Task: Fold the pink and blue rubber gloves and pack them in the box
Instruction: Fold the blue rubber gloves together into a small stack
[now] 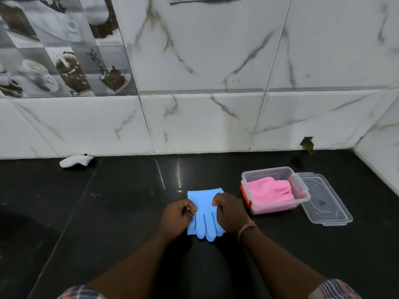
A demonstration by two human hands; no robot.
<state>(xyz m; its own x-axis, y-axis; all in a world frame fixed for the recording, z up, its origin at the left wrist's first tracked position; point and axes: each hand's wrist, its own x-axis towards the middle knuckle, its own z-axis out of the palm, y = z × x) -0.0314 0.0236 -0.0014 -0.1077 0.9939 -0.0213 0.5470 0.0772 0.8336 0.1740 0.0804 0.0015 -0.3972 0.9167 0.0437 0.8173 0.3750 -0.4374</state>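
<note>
The blue rubber gloves [205,212] lie folded on the black counter, cuff end away from me and fingers pointing toward me. My left hand [178,216] pinches the left edge of the blue gloves. My right hand [230,212] grips their right edge. To the right stands the clear plastic box [278,207] with orange latches, open. Inside it lie the folded pink gloves [269,190].
The box's clear lid [323,201] lies flat on the counter right of the box. A white handheld object [75,161] rests at the back left against the marble-tiled wall. A side wall closes the counter at far right.
</note>
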